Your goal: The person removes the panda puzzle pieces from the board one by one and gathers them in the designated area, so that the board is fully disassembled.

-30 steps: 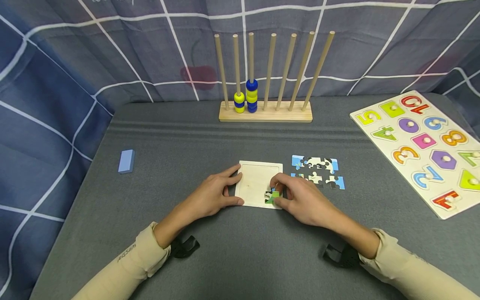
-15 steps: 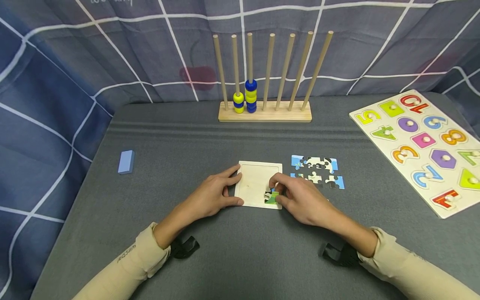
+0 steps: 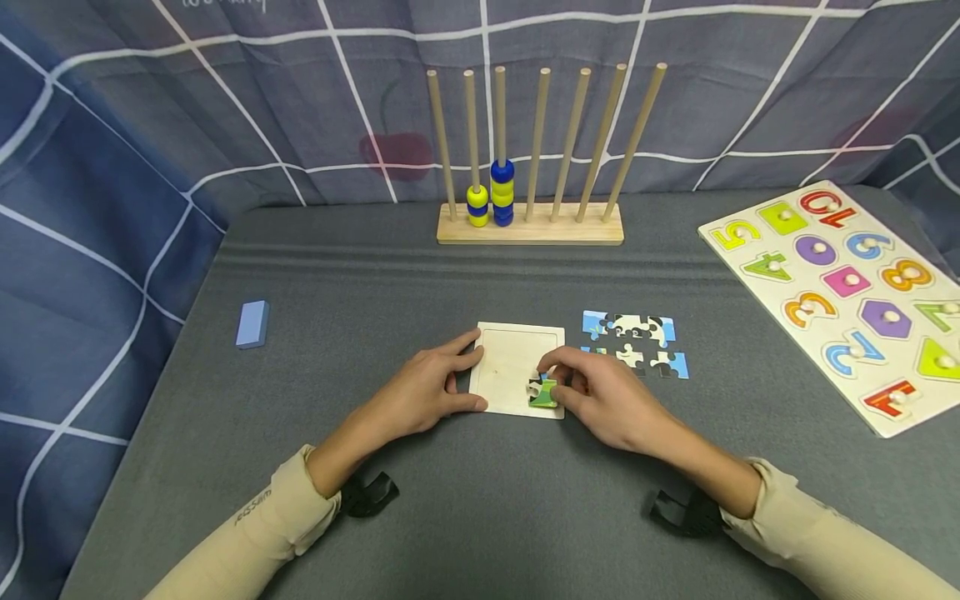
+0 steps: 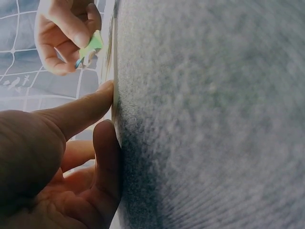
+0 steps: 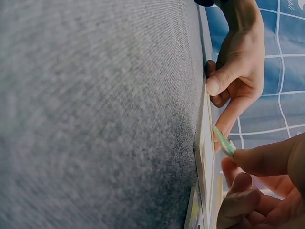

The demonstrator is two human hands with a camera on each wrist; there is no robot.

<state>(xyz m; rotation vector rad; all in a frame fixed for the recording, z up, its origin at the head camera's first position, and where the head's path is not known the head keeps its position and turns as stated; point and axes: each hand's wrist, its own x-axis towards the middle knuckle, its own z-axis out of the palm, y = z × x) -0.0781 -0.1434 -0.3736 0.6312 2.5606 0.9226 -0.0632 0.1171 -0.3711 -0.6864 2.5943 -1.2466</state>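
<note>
A pale square wooden puzzle board (image 3: 506,367) lies on the grey tabletop. My left hand (image 3: 427,387) rests along its left edge, with thumb and fingertips touching the rim. My right hand (image 3: 600,400) pinches a green, black and white jigsaw piece (image 3: 543,394) over the board's near right corner. In the left wrist view the jigsaw piece (image 4: 90,47) tilts between thumb and finger. The right wrist view shows the tilted piece (image 5: 224,140) edge-on, its lower end close to the board (image 5: 205,152). Contact there is unclear.
Several panda jigsaw pieces (image 3: 628,328) lie right of the board, partly behind the right hand. A number-and-shape peg puzzle (image 3: 847,308) lies at the right. A wooden bead rack (image 3: 530,233) stands at the back. A blue block (image 3: 252,324) sits at the left.
The jigsaw piece in my right hand has shifted slightly left and tipped up from the board. My left hand stays at the board's edge.
</note>
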